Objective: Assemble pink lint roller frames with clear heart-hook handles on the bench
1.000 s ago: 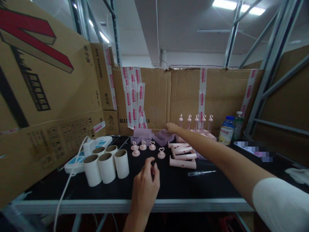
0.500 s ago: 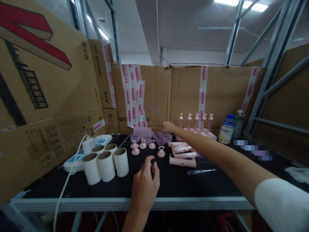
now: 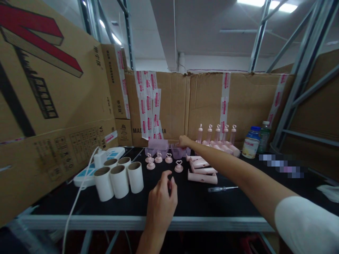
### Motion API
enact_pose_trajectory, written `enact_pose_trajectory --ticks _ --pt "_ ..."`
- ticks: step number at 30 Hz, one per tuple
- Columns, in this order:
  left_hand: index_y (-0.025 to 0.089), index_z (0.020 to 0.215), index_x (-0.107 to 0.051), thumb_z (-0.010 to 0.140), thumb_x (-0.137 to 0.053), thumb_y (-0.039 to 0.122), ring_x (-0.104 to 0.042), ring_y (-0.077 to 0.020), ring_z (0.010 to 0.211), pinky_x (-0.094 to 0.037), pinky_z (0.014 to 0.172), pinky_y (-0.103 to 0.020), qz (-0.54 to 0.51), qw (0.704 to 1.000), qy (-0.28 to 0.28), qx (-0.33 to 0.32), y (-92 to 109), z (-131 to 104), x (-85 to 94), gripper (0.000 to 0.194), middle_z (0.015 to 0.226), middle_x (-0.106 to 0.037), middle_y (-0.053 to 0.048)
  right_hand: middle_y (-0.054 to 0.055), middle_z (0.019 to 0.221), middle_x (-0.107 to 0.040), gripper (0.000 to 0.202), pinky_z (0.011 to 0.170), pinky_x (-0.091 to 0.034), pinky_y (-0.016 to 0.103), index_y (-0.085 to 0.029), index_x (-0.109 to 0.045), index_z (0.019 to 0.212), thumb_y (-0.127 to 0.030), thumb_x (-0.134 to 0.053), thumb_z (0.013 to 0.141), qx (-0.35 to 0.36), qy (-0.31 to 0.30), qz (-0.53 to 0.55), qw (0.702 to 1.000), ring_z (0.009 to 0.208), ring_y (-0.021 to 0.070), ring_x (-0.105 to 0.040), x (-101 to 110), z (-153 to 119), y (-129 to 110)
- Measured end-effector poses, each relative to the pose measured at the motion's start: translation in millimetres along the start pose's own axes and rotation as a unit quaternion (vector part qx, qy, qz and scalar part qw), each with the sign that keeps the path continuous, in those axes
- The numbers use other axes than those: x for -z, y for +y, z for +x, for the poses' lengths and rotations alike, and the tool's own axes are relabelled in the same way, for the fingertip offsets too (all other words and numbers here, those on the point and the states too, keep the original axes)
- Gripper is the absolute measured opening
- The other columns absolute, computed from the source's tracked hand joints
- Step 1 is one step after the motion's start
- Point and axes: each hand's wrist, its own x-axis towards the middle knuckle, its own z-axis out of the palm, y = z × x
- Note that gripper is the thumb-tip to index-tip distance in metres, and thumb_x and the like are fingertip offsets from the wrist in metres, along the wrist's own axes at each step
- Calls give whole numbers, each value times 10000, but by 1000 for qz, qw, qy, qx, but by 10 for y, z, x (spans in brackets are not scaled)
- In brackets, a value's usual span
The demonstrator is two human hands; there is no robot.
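My left hand [image 3: 162,199] hovers over the near part of the black worktop, with nothing held and a gap between its curled forefinger and thumb. My right arm reaches to the back, where my right hand [image 3: 185,141] is closed at the far edge of a translucent purple bin [image 3: 180,152]; its fingertips are partly hidden. Another purple bin [image 3: 158,144] stands to its left. In front of the bins are several pink caps with ring or heart handles, one being the heart-topped cap [image 3: 179,167]. Pink half-tube shells [image 3: 202,177] lie on the right.
White tubes [image 3: 136,178] stand at left by a power strip [image 3: 116,153] with a white cable. A screwdriver [image 3: 222,189] lies front right. Behind it are pink assemblies with upright stems [image 3: 217,135] and bottles [image 3: 250,143]. Cardboard walls [image 3: 206,106] enclose the back and left.
My right hand has lowered slightly onto the right purple bin, which has shifted and now looks more upright. The view has swung a little left; my left hand keeps its pose.
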Motion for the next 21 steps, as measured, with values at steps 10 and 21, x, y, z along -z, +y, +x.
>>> enact_pose_trajectory --ticks 10,21 --pt "214 1150 -575 1003 -448 242 -705 -180 622 -488 596 -277 3 1000 1 1 7 -1 -2 197 723 -683 14 122 1258 -643 374 899 -583 429 -135 -619 1272 -364 -658 978 -38 39 38 998 1068 236 -667 -114 142 25" --pt "217 1128 -573 1002 -444 243 -708 -182 631 -493 597 -277 -5 1000 -3 -3 26 2 6 183 727 -679 17 109 1276 -637 372 908 -580 442 -158 -613 1287 -367 -650 982 -40 74 48 995 1086 241 -661 -224 295 102"
